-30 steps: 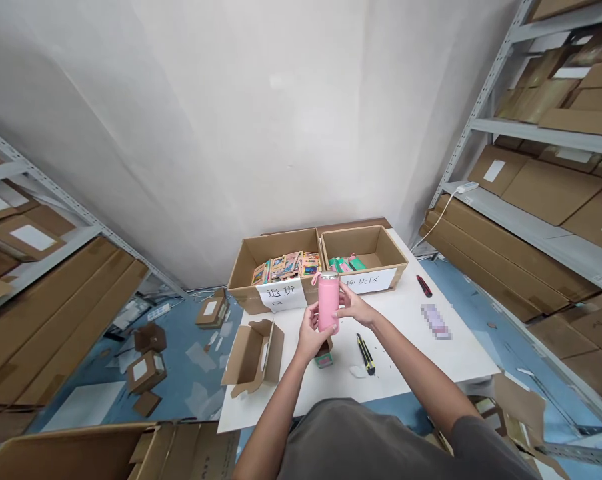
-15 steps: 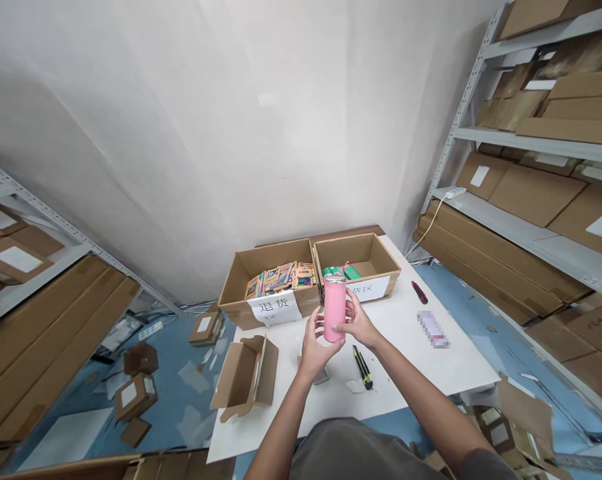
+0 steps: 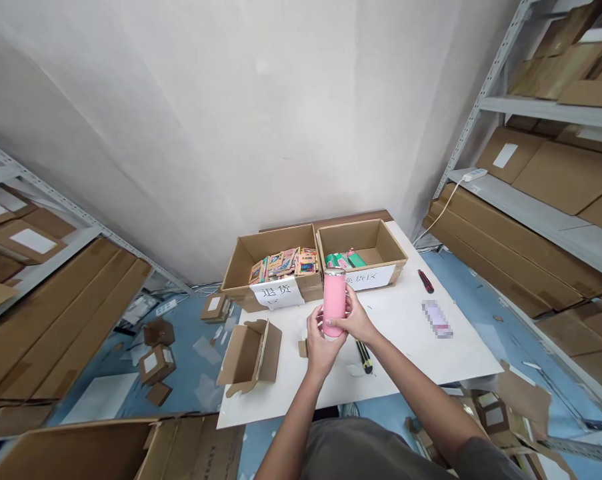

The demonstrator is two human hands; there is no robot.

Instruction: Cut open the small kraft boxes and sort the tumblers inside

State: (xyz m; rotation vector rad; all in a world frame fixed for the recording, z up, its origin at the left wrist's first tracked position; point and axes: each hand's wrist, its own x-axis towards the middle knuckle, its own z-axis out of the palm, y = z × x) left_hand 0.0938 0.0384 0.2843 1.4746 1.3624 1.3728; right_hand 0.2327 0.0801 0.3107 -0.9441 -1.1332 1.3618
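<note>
A pink bottle (image 3: pixel 334 297) with a silver rim at its top is held upright above the white table (image 3: pixel 405 333). My left hand (image 3: pixel 322 343) is wrapped round its lower left side. From the right, my right hand (image 3: pixel 355 319) grips it with the thumb across the front. Below my hands lies a yellow-and-black utility knife (image 3: pixel 365 358), its upper end hidden by my right hand. A small piece of brown cardboard (image 3: pixel 303 348) shows just left of my left hand. Further left stands an open cardboard box (image 3: pixel 245 357) with its flaps up.
Behind the bottle, one carton (image 3: pixel 235 287) holds colourful card packs and another carton (image 3: pixel 398 250) holds green-and-pink items; both bear paper labels. A red utility knife (image 3: pixel 425 281) and a blurred purple item (image 3: pixel 437 319) lie at the right. Shelves (image 3: pixel 545 110) of boxes flank the table.
Both hands keep hold of the pink bottle. It has turned, so the strap loop seen beside its top a second ago is out of sight. The camera view has shifted slightly.
</note>
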